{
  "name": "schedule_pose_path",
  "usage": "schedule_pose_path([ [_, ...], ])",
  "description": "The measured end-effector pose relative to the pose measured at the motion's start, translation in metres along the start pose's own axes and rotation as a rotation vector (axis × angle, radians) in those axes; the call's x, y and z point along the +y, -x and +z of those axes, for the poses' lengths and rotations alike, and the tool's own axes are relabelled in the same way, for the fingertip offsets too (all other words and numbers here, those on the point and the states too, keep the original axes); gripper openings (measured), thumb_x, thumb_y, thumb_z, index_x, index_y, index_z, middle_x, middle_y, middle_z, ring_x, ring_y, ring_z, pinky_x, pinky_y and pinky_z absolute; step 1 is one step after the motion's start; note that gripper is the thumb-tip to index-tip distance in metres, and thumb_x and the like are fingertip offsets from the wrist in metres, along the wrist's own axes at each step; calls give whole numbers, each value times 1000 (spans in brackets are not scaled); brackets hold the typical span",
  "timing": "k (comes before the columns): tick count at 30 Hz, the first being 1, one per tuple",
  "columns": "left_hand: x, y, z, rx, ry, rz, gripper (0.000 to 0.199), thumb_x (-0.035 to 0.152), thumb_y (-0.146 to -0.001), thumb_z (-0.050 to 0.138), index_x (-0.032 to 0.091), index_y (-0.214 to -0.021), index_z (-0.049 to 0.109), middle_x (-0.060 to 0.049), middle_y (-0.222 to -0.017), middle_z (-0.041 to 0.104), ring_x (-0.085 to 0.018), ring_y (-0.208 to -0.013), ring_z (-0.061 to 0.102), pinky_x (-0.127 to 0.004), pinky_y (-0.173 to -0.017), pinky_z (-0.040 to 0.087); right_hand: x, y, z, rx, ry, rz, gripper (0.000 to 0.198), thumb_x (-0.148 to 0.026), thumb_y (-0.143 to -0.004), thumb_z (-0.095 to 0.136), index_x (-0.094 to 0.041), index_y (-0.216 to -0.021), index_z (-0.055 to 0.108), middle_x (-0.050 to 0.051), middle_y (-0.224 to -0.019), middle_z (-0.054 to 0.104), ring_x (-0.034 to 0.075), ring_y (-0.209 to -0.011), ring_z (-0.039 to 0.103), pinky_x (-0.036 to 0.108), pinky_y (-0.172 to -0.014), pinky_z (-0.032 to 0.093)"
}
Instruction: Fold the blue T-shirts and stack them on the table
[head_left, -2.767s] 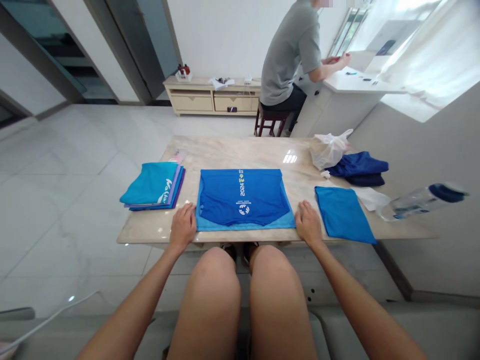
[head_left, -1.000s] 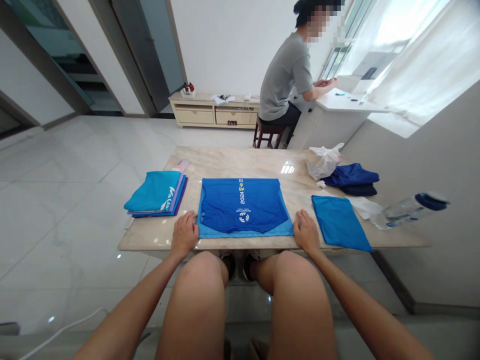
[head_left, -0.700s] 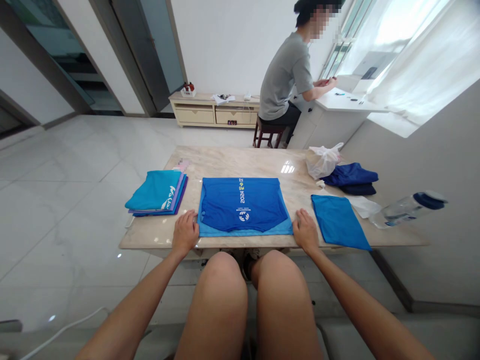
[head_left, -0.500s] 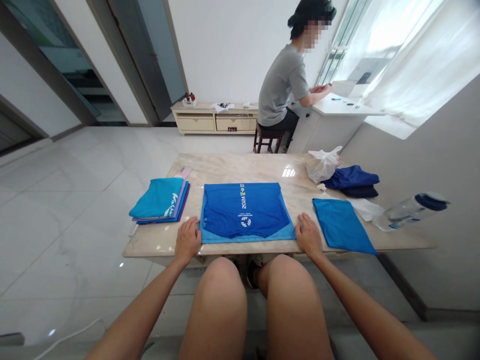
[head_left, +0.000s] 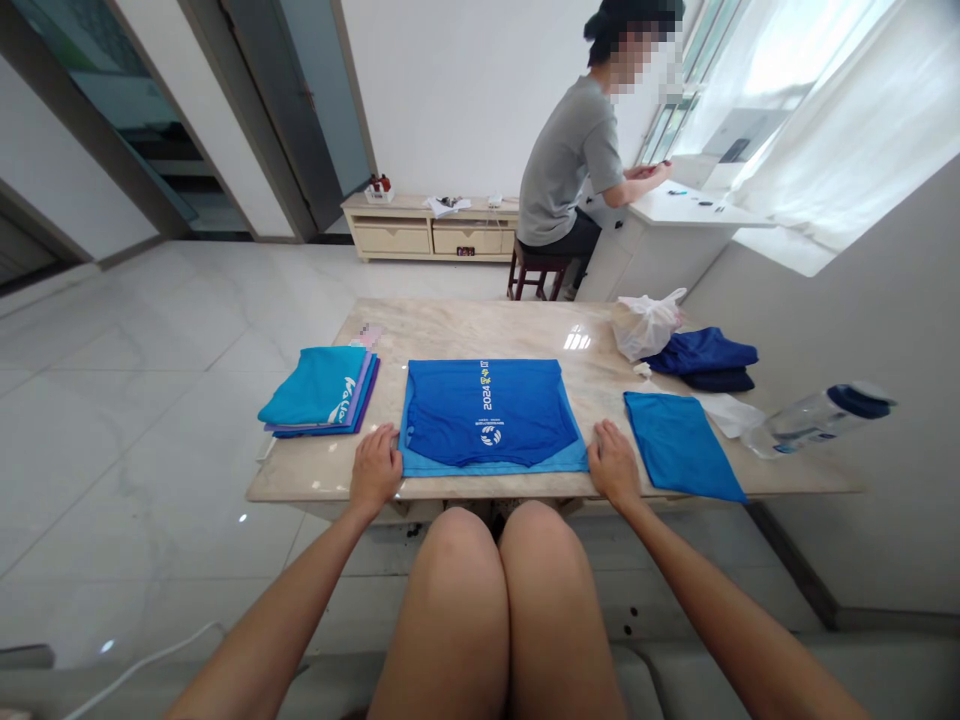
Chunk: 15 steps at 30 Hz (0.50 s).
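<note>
Beside one printed shirt (head_left: 491, 405), two hands (head_left: 375, 466) (head_left: 613, 462)

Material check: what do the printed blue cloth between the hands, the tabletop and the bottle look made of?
Printed blue cloth: thin, smooth fabric, perhaps synthetic; it lies flat with soft creases.
Tabletop: glossy stone or stone-look; it shows veining and a bright reflection.
Bottle: clear, shiny plastic or glass; its body is see-through.

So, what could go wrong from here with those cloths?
The cloth stack seems to jut past the left edge of the table, so it might slip off. The plain blue cloth reaches the front edge; the right hand, between it and the printed blue cloth, could brush it down.
</note>
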<state>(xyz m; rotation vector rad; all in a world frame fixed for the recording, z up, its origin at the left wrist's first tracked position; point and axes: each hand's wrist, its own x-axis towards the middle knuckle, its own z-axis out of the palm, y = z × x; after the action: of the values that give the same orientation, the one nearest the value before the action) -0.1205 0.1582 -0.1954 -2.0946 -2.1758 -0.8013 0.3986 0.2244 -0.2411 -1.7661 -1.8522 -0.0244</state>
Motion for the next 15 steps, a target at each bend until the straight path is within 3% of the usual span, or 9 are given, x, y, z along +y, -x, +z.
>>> schedule_pose_path([
  [15, 4, 1, -2, -19, -18, -17, 46, 19, -100, 44, 15, -136, 72, -19, -153, 72, -34, -148, 63, -54, -131, 44, -2, 0, -2, -3, 22, -5, 58, -30, -104, 44, -4, -149, 68, 27, -160, 65, 36, -155, 57, 57, -132, 44],
])
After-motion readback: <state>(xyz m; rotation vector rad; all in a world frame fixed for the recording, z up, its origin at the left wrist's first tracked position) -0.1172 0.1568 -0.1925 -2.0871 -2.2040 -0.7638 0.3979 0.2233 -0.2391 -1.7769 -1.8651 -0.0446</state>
